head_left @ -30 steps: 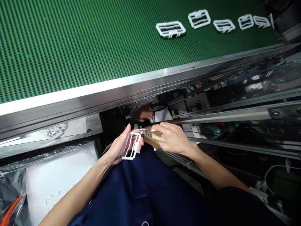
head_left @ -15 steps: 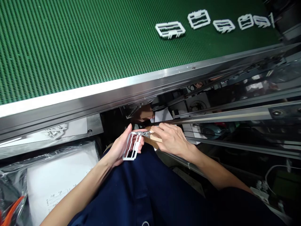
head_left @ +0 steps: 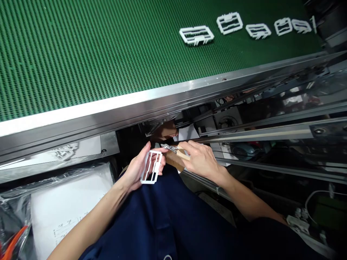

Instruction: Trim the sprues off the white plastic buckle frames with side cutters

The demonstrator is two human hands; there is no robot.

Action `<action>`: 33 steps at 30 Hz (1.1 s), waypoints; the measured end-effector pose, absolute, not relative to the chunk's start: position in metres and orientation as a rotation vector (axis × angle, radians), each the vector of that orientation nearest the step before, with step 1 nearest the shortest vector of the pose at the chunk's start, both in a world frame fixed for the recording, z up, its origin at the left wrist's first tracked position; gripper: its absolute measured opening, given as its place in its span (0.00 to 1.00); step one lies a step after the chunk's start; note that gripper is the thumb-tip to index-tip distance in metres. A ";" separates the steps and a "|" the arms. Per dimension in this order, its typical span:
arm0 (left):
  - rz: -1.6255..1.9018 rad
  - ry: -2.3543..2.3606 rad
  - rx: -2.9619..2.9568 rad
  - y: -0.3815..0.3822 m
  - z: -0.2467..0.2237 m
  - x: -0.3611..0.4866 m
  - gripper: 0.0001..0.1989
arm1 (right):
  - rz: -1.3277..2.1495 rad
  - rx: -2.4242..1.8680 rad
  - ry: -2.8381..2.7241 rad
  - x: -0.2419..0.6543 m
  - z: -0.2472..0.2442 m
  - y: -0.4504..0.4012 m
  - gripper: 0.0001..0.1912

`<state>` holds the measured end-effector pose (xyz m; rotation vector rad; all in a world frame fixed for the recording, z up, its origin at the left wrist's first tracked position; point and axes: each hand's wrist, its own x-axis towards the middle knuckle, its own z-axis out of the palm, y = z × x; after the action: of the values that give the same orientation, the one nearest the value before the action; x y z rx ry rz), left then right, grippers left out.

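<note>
My left hand holds a white plastic frame by its side, with the fingers behind it. The frame has thin inner bars and a small block on its right side. My right hand is closed round the light-coloured handles of a small pair of metal nippers. The nippers point left, their tip just above the upper right corner of the frame, near my left fingertips. Several similar white frames lie on the green ribbed belt at the upper right.
A metal rail edges the belt. At the lower left, clear plastic film surrounds a box with a white sheet. An orange object shows at the far left. Metal bars cross the right side.
The nippers have moved up and slightly away from the frame's top edge, with my right hand shifting right. The held frame has turned slightly and shifted left.
</note>
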<state>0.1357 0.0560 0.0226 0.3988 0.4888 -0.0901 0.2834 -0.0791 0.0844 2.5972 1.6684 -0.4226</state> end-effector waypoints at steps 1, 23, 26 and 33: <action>-0.090 0.491 0.392 0.056 0.022 0.136 0.24 | -0.413 2.602 1.670 0.283 0.085 -0.079 0.11; -0.092 0.503 0.415 0.053 0.027 0.139 0.25 | -0.224 2.412 1.824 0.276 0.084 -0.079 0.12; -0.093 0.508 0.412 0.053 0.027 0.139 0.25 | -0.222 2.382 1.833 0.278 0.086 -0.078 0.12; -0.089 0.524 0.407 0.052 0.027 0.140 0.23 | -0.269 2.347 1.823 0.282 0.088 -0.076 0.10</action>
<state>0.1403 0.0523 0.0270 0.4068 0.5243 -0.0889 0.2824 -0.0758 0.0882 2.3473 1.8233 -0.2694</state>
